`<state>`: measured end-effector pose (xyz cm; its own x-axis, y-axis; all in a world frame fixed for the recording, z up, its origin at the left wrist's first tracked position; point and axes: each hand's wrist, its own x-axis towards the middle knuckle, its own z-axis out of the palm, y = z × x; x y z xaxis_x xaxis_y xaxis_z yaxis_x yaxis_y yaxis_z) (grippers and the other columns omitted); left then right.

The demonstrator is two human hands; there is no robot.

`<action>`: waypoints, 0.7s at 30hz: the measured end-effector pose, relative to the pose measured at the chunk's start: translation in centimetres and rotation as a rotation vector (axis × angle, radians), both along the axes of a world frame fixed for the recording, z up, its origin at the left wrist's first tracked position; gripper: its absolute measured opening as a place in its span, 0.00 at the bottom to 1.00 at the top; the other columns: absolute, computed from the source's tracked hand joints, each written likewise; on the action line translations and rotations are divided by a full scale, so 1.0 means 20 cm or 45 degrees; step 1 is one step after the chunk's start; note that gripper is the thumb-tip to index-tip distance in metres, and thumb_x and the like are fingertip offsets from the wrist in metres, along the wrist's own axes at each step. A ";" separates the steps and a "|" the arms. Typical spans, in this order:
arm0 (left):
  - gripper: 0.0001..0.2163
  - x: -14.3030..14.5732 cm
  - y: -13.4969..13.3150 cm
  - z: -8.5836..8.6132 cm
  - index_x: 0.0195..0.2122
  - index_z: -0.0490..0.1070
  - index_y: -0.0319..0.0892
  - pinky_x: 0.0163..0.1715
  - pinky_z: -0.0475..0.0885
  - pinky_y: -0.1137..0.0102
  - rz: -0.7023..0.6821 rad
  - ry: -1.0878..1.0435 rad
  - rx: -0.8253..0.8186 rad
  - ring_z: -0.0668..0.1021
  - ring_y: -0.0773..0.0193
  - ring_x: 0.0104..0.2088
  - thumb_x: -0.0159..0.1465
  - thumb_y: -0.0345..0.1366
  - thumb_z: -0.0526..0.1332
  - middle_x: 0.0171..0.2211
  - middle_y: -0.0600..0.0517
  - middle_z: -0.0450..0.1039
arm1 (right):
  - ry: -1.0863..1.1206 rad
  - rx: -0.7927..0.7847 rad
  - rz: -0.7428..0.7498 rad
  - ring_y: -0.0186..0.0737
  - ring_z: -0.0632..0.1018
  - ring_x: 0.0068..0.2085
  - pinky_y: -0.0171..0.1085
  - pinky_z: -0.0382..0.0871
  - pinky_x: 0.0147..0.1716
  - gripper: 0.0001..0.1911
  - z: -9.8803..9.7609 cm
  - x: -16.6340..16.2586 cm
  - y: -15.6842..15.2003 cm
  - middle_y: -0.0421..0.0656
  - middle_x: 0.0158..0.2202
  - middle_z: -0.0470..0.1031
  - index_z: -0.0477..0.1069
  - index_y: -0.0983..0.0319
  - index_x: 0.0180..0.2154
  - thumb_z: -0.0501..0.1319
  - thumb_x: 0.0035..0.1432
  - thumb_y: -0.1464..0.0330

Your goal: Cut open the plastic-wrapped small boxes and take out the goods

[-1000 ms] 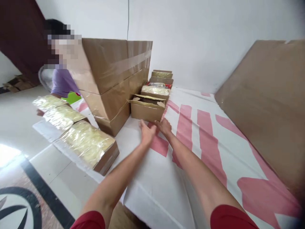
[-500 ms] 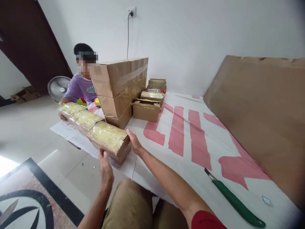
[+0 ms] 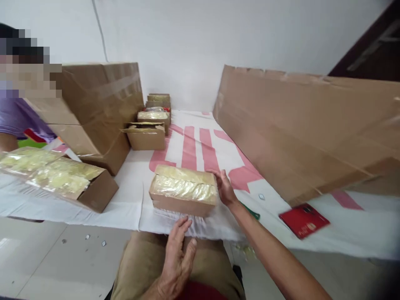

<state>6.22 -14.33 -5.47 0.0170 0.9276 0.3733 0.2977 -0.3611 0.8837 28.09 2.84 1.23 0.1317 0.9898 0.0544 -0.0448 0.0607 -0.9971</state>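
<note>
A small cardboard box (image 3: 184,187) with a yellowish, taped top rests near the table's front edge. My right hand (image 3: 226,189) is at its right end, fingers stretched along the side, some hidden behind the box. Just below the box's front, over my lap, my left hand (image 3: 179,250) is open and holds nothing. To the left lie more taped boxes in a row, the nearest one (image 3: 101,193) ending close to the small box. A green-handled cutter (image 3: 253,212) is partly covered by my right forearm.
Stacked cartons (image 3: 100,104) stand at the left, beside a person in a purple shirt (image 3: 12,116). Smaller boxes (image 3: 146,137) line up behind. A large cardboard sheet (image 3: 306,133) leans at the right. A red phone (image 3: 303,221) lies on the cloth-covered table (image 3: 128,208).
The view has swung right. One taped box is now apart from the row, in front of me. My left hand has come off the boxes; my right is at the separate box's end.
</note>
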 end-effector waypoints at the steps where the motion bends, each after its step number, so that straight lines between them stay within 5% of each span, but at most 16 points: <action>1: 0.17 -0.05 0.01 0.04 0.60 0.74 0.47 0.60 0.75 0.58 0.022 0.040 0.099 0.77 0.54 0.61 0.72 0.36 0.60 0.59 0.42 0.75 | -0.022 0.019 -0.091 0.52 0.84 0.48 0.46 0.76 0.46 0.43 -0.01 0.07 -0.04 0.49 0.40 0.85 0.78 0.58 0.40 0.49 0.57 0.28; 6: 0.14 -0.34 0.26 0.30 0.55 0.76 0.45 0.63 0.70 0.56 0.558 0.134 0.372 0.77 0.54 0.57 0.68 0.38 0.65 0.51 0.46 0.76 | -0.557 0.041 -0.301 0.52 0.82 0.51 0.48 0.73 0.51 0.25 -0.12 0.39 -0.31 0.49 0.48 0.85 0.81 0.58 0.43 0.56 0.66 0.46; 9: 0.19 -0.41 0.49 0.39 0.55 0.77 0.43 0.62 0.72 0.54 0.525 0.087 0.173 0.77 0.51 0.57 0.67 0.46 0.66 0.56 0.44 0.76 | -1.112 0.016 -0.236 0.59 0.80 0.54 0.53 0.71 0.54 0.18 -0.21 0.50 -0.45 0.52 0.51 0.84 0.81 0.60 0.46 0.60 0.62 0.57; 13: 0.29 -0.40 0.71 0.35 0.64 0.72 0.43 0.65 0.70 0.53 0.308 -0.259 -0.187 0.75 0.46 0.63 0.66 0.51 0.64 0.64 0.42 0.73 | -1.547 -0.004 -0.166 0.63 0.79 0.53 0.57 0.71 0.52 0.22 -0.31 0.52 -0.51 0.57 0.54 0.82 0.77 0.64 0.55 0.58 0.62 0.65; 17: 0.30 -0.32 0.65 0.28 0.68 0.68 0.42 0.69 0.66 0.53 0.191 -0.421 -0.286 0.71 0.44 0.68 0.67 0.50 0.61 0.66 0.43 0.72 | -1.352 0.100 -0.195 0.58 0.79 0.51 0.54 0.72 0.51 0.19 -0.29 0.51 -0.52 0.54 0.51 0.82 0.77 0.61 0.53 0.57 0.64 0.65; 21: 0.31 -0.21 0.43 0.27 0.72 0.62 0.47 0.72 0.62 0.55 0.371 -0.491 -0.310 0.66 0.47 0.73 0.70 0.49 0.60 0.72 0.46 0.64 | -0.623 -0.010 -0.263 0.48 0.79 0.35 0.43 0.74 0.33 0.21 -0.16 0.43 -0.52 0.46 0.37 0.81 0.76 0.58 0.50 0.56 0.68 0.52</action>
<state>2.07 -5.69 -0.06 -0.3500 0.9338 0.0749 -0.0077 -0.0828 0.9965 36.60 -7.51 -2.04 0.2850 0.9466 0.1508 0.4377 0.0115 -0.8990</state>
